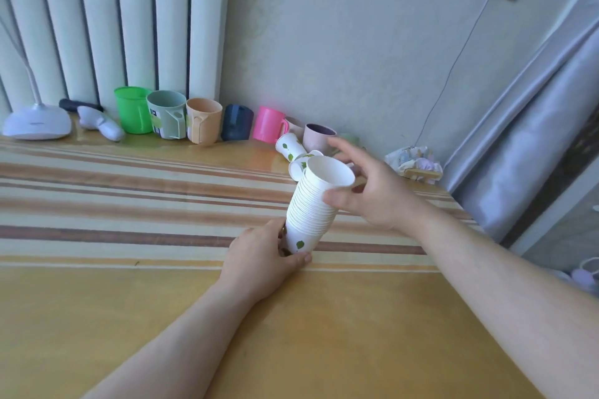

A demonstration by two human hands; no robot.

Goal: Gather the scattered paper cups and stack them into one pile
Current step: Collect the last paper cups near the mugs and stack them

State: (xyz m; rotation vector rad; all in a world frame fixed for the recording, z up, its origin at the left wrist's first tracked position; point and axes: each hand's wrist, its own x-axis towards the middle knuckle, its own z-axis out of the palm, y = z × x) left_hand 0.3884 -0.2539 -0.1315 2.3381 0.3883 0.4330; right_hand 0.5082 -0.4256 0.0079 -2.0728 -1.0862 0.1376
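From the head view I see my left hand reaching in from the near left, forearm angled up toward the centre, its fingers wrapped around the bottom of the stack of paper cups. The stack tilts with its open mouth up and to the right, held just above the striped surface. My right hand comes in from the near right, wrist bent; the thumb presses against the stack's upper rims while the other fingers are spread open and extended toward the far side, gripping nothing. Just beyond the stack, two loose paper cups with green leaf marks lie on their sides. Along the far wall stands a row of plastic mugs, with a white lamp base at far left.
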